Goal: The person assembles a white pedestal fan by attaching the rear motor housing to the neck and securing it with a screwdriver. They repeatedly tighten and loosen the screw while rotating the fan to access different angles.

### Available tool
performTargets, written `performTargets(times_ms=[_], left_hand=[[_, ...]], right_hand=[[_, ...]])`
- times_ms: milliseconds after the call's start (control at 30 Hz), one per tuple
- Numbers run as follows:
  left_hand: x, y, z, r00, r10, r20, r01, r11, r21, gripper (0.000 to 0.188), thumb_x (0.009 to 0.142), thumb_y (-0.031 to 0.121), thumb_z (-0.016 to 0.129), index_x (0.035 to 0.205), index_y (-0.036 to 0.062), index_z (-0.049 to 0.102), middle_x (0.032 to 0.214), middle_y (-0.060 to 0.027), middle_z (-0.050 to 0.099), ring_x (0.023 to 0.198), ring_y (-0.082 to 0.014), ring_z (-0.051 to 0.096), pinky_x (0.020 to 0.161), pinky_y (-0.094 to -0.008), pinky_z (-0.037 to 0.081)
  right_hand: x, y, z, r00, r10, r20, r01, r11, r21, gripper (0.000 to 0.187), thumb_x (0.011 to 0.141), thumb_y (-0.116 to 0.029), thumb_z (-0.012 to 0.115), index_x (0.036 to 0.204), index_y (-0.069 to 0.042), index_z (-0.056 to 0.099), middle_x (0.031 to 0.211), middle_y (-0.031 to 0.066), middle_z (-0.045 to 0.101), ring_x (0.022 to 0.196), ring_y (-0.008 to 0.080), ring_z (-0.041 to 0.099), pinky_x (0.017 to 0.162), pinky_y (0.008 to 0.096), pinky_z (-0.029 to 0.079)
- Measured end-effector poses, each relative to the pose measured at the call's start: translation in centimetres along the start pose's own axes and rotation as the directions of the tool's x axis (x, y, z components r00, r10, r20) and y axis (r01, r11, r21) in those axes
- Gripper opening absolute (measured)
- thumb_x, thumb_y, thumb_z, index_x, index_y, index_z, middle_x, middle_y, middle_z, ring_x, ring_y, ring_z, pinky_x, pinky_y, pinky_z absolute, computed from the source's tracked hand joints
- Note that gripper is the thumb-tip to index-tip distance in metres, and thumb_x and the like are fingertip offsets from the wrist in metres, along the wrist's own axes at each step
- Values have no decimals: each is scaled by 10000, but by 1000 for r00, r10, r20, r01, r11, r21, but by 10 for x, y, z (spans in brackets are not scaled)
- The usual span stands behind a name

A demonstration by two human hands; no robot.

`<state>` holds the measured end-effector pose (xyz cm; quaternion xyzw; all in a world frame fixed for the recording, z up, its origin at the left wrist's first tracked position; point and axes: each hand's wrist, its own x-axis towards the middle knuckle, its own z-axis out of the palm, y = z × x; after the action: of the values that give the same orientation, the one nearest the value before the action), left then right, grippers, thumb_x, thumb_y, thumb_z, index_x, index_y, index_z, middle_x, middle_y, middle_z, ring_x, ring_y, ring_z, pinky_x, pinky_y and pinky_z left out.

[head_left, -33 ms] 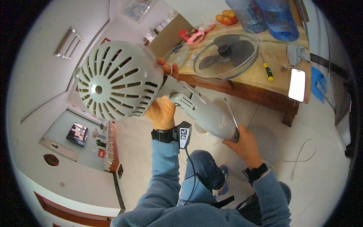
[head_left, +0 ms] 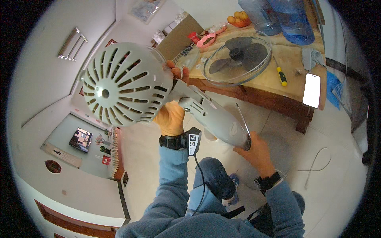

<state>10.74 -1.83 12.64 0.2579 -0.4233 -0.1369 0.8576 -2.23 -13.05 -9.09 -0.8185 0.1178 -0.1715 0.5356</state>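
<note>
A grey fan motor housing [head_left: 133, 85] with radiating slots hangs tilted before me. Its pale grey neck [head_left: 216, 117] slopes down to the right from a hinged joint. My left hand [head_left: 171, 117] is closed round the underside of the housing near that joint; part of the fingers is hidden behind it. With my right hand [head_left: 256, 152] I grip the dark lower end of the neck. A thin metal rod [head_left: 242, 121], like a screwdriver shaft, sticks up from that hand; its other end is hidden.
On the wooden table [head_left: 291, 63] lie a fan grille [head_left: 264, 65] with dark fan blades [head_left: 238, 55], a yellow-and-black screwdriver [head_left: 281, 76] and a lit phone [head_left: 312, 90]. Blue water jugs [head_left: 291, 22] and an orange fruit bowl [head_left: 239, 22] stand behind. A white cable [head_left: 315, 162] loops on the floor.
</note>
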Motion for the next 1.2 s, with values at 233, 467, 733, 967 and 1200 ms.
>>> performTargets(times_ms=[233, 467, 733, 967, 1200], left_hand=[[2, 5, -11, 994, -72, 78, 84, 983, -164, 950, 717, 372, 736, 1420, -2, 218, 1404, -257, 313, 1262, -370, 397, 1154, -490, 72], [-5, -1, -3, 995, 77, -56, -73, 994, 80, 767, 806, 447, 643, 1410, 114, 308, 1448, -107, 327, 1333, -301, 307, 1151, -513, 119], [-4, -8, 4, 938, 167, -302, -171, 985, 14, 806, 825, 421, 620, 1412, 7, 255, 1389, -276, 339, 1255, -380, 397, 1146, -522, 104], [-5, -1, -9, 996, 84, -25, -83, 995, 47, 776, 773, 570, 620, 1370, 129, 392, 1413, -68, 396, 1298, -259, 361, 1120, -461, 218], [-17, 9, -21, 996, -30, 89, 33, 999, -32, 828, 801, 619, 527, 1406, 102, 300, 1437, -76, 345, 1319, -236, 319, 1105, -440, 257]], right_hand=[[2, 2, 1, 994, -94, -48, 95, 995, 16, 551, 639, -296, 824, 989, -33, 489, 891, 204, 611, 820, 387, 615, 663, 440, 489], [1, 4, 4, 996, -77, -34, 78, 997, 28, 550, 660, -304, 811, 1014, -39, 483, 928, 213, 609, 833, 397, 611, 660, 439, 491], [3, 0, 4, 996, -81, -30, 81, 997, -19, 491, 703, -297, 790, 1002, -27, 509, 925, 206, 643, 809, 328, 652, 666, 384, 516], [2, -10, -40, 999, -20, -27, 19, 998, -59, 495, 725, -296, 767, 1075, -15, 559, 967, 163, 651, 781, 276, 634, 643, 377, 512], [-23, -148, -106, 733, -278, -620, 398, 915, 61, 501, 744, 44, 592, 1227, -21, 477, 1119, 142, 633, 519, 28, 497, 418, 167, 407]])
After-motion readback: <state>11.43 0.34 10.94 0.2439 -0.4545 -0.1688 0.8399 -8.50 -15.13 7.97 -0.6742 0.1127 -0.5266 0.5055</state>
